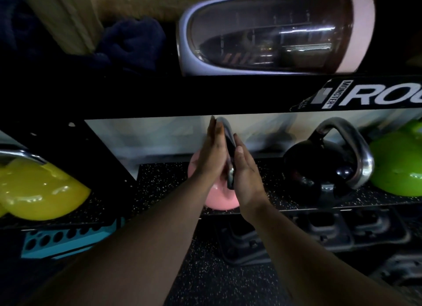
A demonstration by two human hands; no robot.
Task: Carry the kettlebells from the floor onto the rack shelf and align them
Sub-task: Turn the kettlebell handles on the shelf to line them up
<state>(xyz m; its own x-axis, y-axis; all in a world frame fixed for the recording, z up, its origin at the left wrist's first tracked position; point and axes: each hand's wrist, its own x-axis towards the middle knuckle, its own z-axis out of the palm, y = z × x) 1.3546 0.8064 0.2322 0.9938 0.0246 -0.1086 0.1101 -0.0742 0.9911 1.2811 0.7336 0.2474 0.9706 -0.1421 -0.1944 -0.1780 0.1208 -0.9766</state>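
A pink kettlebell stands on the speckled rack shelf in the middle of the view, its steel handle pointing up. My left hand lies flat against the handle's left side with fingers straight. My right hand presses flat on the handle's right side, so the handle is sandwiched between both palms. Right of it on the same shelf sit a black kettlebell with a steel handle and a green kettlebell. A yellow kettlebell rests at the far left.
A black crossbeam with white lettering runs just above my fingertips. A large bottle and dark cloth lie on the shelf above. Under the shelf are dark dumbbells and a blue perforated part. Speckled rubber floor lies below.
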